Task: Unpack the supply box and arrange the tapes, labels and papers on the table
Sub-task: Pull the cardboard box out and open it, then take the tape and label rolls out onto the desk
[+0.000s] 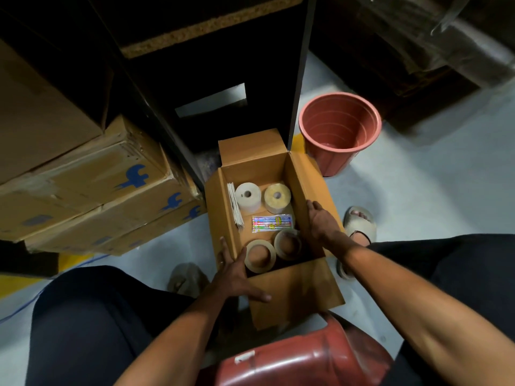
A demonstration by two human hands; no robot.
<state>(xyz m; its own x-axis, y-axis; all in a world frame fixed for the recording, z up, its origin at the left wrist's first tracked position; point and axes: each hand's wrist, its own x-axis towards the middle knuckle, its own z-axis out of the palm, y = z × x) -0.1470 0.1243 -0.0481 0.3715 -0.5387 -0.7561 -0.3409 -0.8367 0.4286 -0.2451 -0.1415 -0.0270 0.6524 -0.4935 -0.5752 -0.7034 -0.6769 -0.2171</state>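
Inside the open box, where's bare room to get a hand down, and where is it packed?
Bare box floor shows between the paper stack, the pen packet and the near tape ring. The far end is crowded: the white roll and yellow roll sit close together. The left hand and right hand occupy the side walls.
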